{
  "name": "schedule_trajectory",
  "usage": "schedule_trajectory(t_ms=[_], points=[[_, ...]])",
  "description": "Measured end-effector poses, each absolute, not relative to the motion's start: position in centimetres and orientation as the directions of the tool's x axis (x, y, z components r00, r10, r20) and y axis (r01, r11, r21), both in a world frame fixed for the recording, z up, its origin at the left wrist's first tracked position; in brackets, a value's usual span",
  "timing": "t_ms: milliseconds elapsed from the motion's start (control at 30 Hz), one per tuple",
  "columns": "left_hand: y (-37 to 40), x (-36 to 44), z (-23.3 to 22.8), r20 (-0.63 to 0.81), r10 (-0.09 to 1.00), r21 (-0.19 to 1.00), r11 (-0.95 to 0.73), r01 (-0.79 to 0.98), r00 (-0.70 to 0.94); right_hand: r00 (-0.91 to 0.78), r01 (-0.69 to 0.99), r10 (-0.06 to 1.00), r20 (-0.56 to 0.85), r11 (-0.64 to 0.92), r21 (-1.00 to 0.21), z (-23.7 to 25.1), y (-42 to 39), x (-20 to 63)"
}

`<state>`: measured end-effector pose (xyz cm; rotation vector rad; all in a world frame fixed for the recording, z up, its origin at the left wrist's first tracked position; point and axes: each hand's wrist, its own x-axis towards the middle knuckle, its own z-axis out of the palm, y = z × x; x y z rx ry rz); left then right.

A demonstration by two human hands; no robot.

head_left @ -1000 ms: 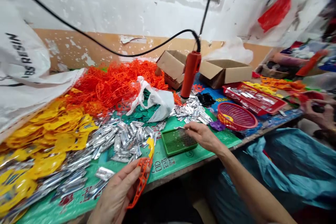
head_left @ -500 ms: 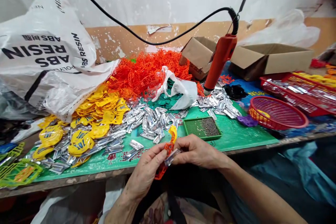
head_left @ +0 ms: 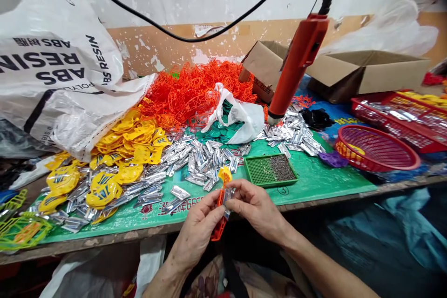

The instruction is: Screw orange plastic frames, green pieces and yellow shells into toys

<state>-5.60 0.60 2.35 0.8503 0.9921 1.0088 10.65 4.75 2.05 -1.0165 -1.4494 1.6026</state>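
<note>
Head view: an orange plastic frame with a yellow piece at its top is held upright just in front of the table's near edge, directly toward the person from the green tray. The left hand grips the frame with thumb and fingers closed on its side. The right hand has its fingertips pinched on a small silver piece pressed against the frame's upper part.

The green tray rests on a green printed mat covering the table; part of the tray holds small dark items, too fine to identify. Left of the tray lies a spread of silver pieces, and farther left a pile of yellow parts. Behind the tray sit a heap of orange frames and a white plastic bag. An orange powered tool hangs on a black cable above and right of the tray. Right of the tray stands a round red basket; behind it are a red crate and cardboard boxes. A white sack printed "ABS RESIN" lies far left. The wall behind is white with peeling paint over a tan band.

The sack, red crate and lower forearms are cut off by the picture's edges. The frame's lower end is partly hidden by the left hand.
</note>
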Motion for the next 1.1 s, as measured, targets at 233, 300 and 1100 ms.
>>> schedule_trajectory(t_ms=[233, 300, 1100], points=[[0.3, -4.6, 3.5, -0.260, 0.962, 0.953, 0.270, -0.137, 0.087, -0.351, 0.093, 0.931, 0.096, 0.137, -0.986, 1.6, 3.6, 10.3], [0.3, -4.5, 3.3, -0.208, 0.976, 0.975, 0.213, -0.069, 0.068, -0.335, 0.117, 0.936, 0.112, 0.159, -0.980, 1.5, 3.5, 10.2], [0.6, -4.6, 3.9, -0.262, 0.964, 0.958, 0.264, -0.111, 0.031, -0.467, 0.284, 0.860, 0.205, 0.365, -0.886, 3.8, 4.1, 12.1]])
